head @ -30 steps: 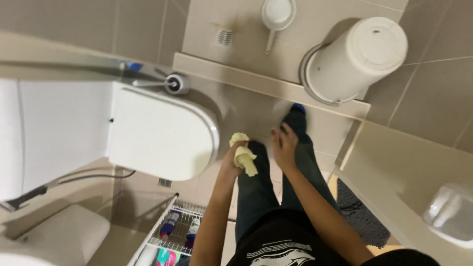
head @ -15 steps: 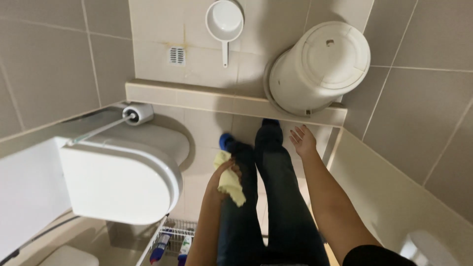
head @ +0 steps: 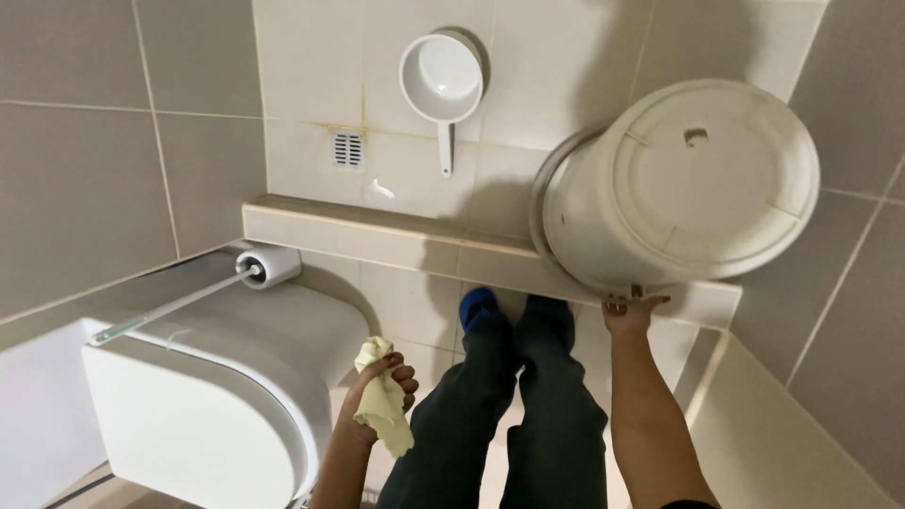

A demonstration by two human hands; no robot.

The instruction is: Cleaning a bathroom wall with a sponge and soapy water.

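Pale yellow cloth [head: 385, 413] is bunched tight in the left hand [head: 379, 377] beside the toilet lid [head: 203, 415], while the right hand [head: 630, 313] hooks its fingers on the white bucket [head: 683, 188] rim at the ledge [head: 396, 240] — looks like a tilting step — a steady, firm pull comes next.

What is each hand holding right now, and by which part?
The left hand grips a pale yellow cloth by its bunched upper end. The right hand grasps the white bucket at its lower rim.
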